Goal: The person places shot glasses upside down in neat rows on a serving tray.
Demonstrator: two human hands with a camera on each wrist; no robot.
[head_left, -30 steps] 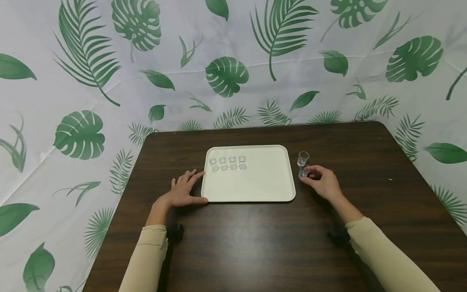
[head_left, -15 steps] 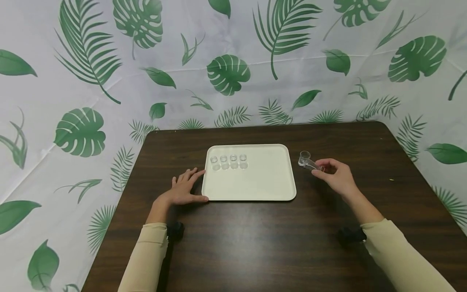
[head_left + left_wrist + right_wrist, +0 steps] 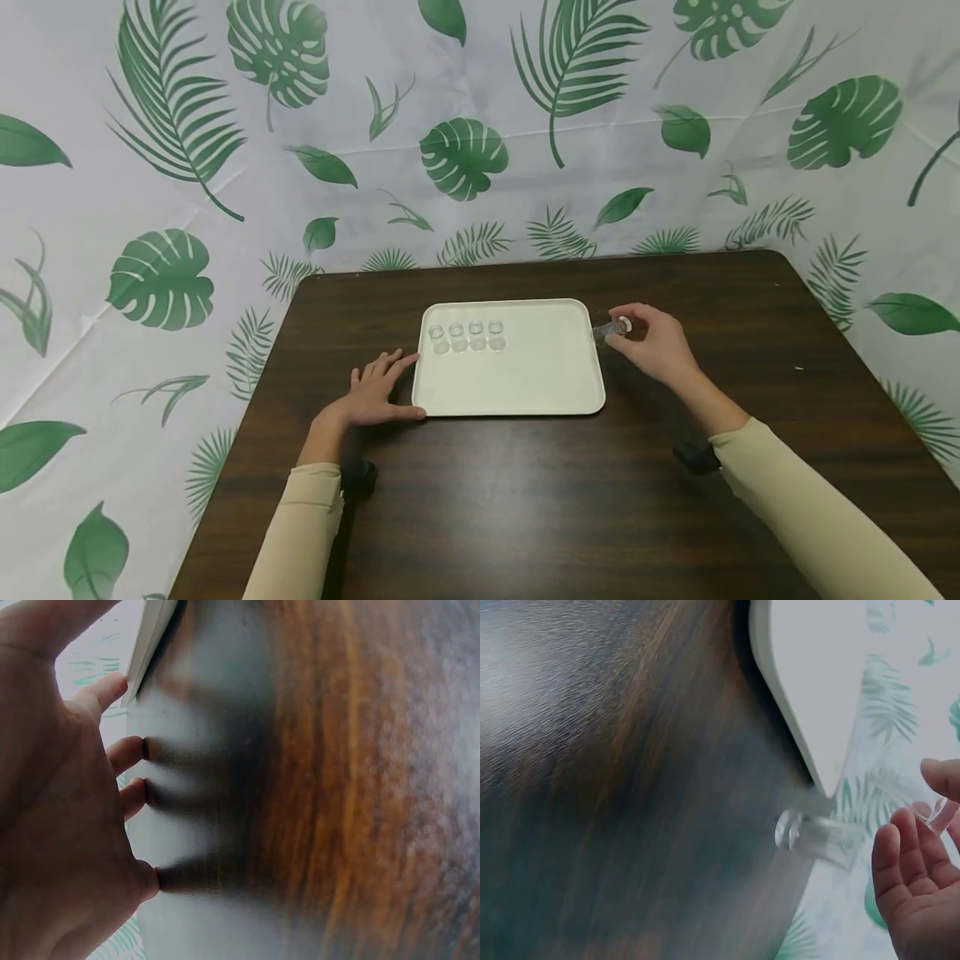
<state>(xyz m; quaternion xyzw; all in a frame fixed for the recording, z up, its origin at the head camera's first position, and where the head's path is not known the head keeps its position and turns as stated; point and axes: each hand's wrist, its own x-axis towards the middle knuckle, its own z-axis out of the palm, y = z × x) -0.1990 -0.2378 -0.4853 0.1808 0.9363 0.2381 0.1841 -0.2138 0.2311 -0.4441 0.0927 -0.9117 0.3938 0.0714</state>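
Note:
Several small clear shot glasses (image 3: 476,336) stand in a row on the left half of a cream tray (image 3: 540,375). With fingers spread, my left hand (image 3: 377,396) lies at the tray's left side; thumb and index finger touch its rim, and the other fingertips rest on the table in the left wrist view. My right hand (image 3: 656,342), just past the tray's right edge, pinches a clear shot glass (image 3: 939,815) between thumb and fingers, raised off the table. Another clear shot glass (image 3: 825,838) stands upright on the table close to that hand; the head view shows it only partly.
A dark wooden table (image 3: 495,500) carries the tray near its far side. Behind it hangs a white cloth (image 3: 375,200) printed with green leaves. The tray's right half (image 3: 555,350) shows bare surface.
My right hand first drew the pinched glass to the right, tilting it, then brought it back leftward and up, over beside the standing glass. The left hand and tray have stayed put.

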